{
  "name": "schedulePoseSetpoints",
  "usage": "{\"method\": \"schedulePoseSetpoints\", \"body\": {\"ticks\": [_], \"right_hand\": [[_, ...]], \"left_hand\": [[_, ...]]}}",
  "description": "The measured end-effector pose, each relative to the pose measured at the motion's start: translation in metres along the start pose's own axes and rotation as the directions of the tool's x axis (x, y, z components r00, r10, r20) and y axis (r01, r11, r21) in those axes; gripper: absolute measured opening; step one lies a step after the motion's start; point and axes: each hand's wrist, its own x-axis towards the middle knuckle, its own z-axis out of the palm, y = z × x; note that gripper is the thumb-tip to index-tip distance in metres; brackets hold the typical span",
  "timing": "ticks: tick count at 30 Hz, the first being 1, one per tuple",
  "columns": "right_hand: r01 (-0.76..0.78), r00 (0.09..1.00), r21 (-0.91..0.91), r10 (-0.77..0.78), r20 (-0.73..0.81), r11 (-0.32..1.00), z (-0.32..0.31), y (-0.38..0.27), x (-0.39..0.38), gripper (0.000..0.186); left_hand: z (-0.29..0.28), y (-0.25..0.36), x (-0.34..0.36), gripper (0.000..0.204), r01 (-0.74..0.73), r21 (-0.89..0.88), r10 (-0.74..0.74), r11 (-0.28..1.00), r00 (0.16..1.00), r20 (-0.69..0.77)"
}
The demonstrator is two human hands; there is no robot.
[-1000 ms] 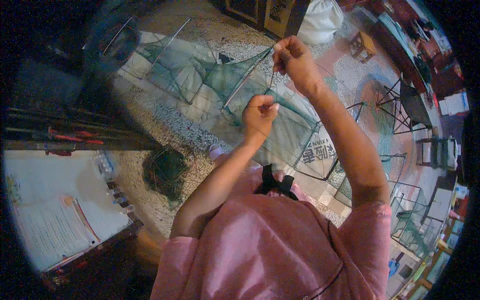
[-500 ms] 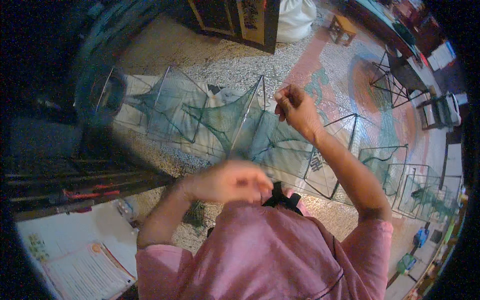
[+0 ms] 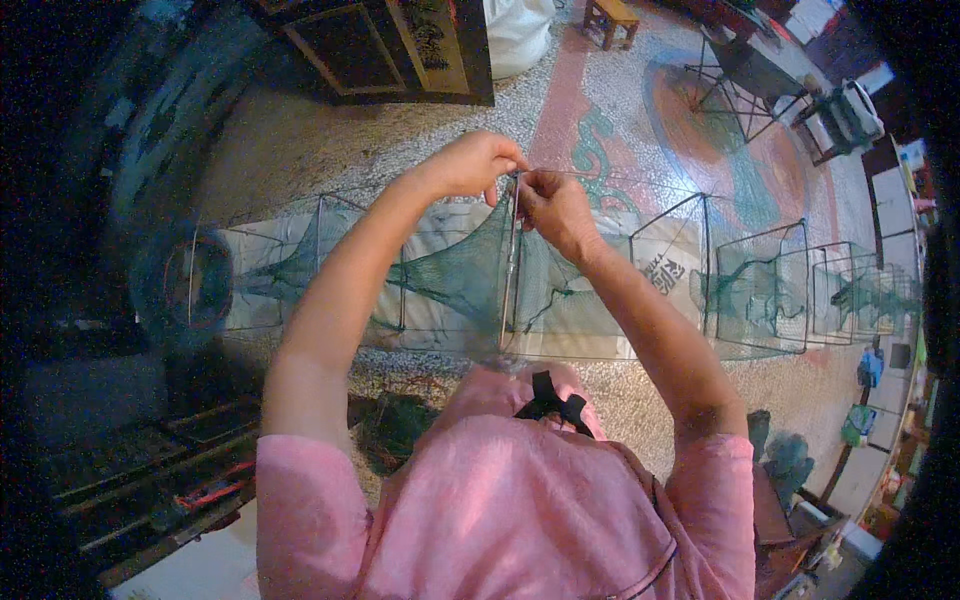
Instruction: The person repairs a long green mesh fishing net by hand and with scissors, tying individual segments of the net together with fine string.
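Note:
A long net trap of green mesh [image 3: 450,260] on square metal frames stretches sideways across pale sheeting [image 3: 655,245] on the floor. At the top end of an upright frame bar [image 3: 510,260], my left hand [image 3: 472,164] reaches in from the left, fingertips pinched at the corner; what exactly they hold is too small to make out. My right hand [image 3: 550,208] grips the same bar just below its top, close beside my left. The two hands nearly touch. A dark ring [image 3: 200,280] is at the trap's left end.
A dark panelled cabinet [image 3: 370,45] and white sack [image 3: 515,35] stand beyond the trap. A wooden stool [image 3: 608,22], a folding frame [image 3: 745,80] and a chair [image 3: 840,125] are at upper right. A dark green net bundle [image 3: 395,430] lies near my left elbow.
My left hand dropped toward me, then rose to the bar's top. My right hand has moved down and left onto it. The view has turned, so the trap now lies level.

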Motion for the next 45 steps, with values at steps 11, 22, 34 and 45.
{"method": "schedulePoseSetpoints", "body": {"ticks": [11,22,34,45], "right_hand": [[-0.113,0.994,0.164,0.110,0.028,0.980,0.000,-0.024,-0.012,0.016],[0.405,0.898,-0.383,-0.439,-0.003,0.830,-0.020,-0.064,0.002,0.017],[0.477,0.867,-0.479,-0.483,0.120,0.737,-0.023,-0.053,0.020,0.011],[0.339,0.925,-0.330,-0.376,-0.056,0.881,-0.018,-0.051,0.031,0.013]], "left_hand": [[-0.009,0.009,-0.003,0.012,-0.117,0.448,0.129,0.886,0.992,0.003],[0.028,0.038,-0.031,0.016,0.115,0.760,0.423,0.639,0.773,-0.472],[0.032,0.018,-0.022,0.011,0.058,0.331,0.187,0.942,0.728,-0.660],[0.041,0.002,-0.011,0.013,-0.003,-0.067,-0.038,0.998,0.804,-0.593]]}}
